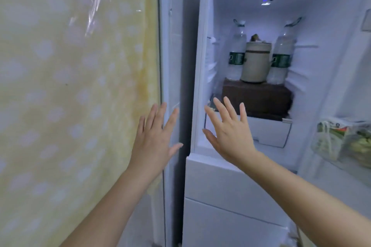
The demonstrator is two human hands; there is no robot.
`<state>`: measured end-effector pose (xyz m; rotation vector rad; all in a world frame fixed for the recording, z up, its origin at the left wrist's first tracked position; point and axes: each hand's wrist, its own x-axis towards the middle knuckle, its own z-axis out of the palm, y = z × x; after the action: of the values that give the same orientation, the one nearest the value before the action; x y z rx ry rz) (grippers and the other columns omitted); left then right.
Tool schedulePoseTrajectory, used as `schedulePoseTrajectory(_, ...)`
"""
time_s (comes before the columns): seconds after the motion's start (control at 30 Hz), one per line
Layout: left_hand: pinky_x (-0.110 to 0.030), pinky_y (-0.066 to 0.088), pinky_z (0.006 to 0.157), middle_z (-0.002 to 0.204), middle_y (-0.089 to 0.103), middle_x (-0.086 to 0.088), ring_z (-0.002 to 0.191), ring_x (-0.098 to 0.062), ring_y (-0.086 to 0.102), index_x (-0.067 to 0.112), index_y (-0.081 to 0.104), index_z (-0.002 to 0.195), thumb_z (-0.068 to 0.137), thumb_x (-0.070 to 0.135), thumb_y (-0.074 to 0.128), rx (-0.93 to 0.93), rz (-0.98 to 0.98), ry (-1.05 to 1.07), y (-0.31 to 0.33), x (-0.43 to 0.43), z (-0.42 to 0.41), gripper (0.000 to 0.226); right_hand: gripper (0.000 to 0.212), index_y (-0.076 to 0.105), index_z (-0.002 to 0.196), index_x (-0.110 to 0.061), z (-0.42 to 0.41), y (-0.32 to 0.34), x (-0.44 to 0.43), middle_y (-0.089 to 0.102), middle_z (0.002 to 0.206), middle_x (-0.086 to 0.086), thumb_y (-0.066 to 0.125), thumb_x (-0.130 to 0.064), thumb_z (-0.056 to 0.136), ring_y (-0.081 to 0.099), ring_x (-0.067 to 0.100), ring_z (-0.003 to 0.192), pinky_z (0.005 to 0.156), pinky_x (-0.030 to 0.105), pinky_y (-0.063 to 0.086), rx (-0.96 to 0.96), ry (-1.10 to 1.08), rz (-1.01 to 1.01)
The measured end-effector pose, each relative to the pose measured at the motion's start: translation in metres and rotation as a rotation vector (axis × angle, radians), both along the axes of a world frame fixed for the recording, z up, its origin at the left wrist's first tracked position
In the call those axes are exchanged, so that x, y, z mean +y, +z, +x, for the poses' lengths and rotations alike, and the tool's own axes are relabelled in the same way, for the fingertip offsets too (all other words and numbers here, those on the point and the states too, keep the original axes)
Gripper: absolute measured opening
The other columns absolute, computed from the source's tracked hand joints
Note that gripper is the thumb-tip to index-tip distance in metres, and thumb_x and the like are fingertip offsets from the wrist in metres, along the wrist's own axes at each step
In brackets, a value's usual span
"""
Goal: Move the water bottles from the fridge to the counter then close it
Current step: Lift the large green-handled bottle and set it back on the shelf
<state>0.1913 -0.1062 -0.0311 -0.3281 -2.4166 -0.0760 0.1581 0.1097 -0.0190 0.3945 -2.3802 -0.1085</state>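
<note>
I see both hands raised in front of the open fridge (220, 182). The left hand (155, 140) is released, fingers straight and spread, palm forward, grasping nothing; it hangs before the white strip between the yellow patterned sheet (70, 86) and the fridge's side. The right hand (228, 134) is likewise released, fingers spread and holding nothing; it is lifted before the lower left corner of the lit compartment. The two hands are near each other but apart.

Both bottles are inside the fridge, upright at the back of that compartment. The left water bottle (237, 54) and the right water bottle (282, 56) flank a beige lidded pot (256, 62); each carries a green label and stands just beside the pot; whether they touch it I cannot tell. The pot sits on a brown block (257, 96) whose nature I cannot make out; beneath it is a white drawer (267, 132). The fridge door (341, 66) stands open at the right; its shelf holds a clear bag of greens (345, 140).
</note>
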Motion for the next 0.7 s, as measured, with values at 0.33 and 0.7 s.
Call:
schedulePoseTrajectory(0.33,-0.046,0.009,0.120,0.164,0.003,-0.008,0.151,-0.028,-0.004,0.025,0.003,0.156,0.089,0.052,0.060,0.061,0.051,-0.116,0.026,0.112,-0.162,0.092,0.062,0.027,0.153,-0.021,-0.141,0.022,0.091,0.023,0.162,0.010,0.042,-0.048,0.099,0.013,0.033,0.151,0.118,0.060,0.010,-0.024,-0.254,-0.091)
schedulePoseTrajectory(0.7,-0.044,0.008,0.120,0.164,-0.005,-0.006,0.150,-0.026,-0.009,0.027,-0.006,0.155,0.091,0.054,0.057,-0.006,0.097,-0.274,0.048,0.185,-0.320,0.094,0.059,0.031,0.151,-0.021,-0.261,0.047,0.151,0.028,0.160,0.010,0.042,-0.046,0.099,0.016,0.033,0.150,0.117,0.059,0.014,0.032,-0.373,-0.141)
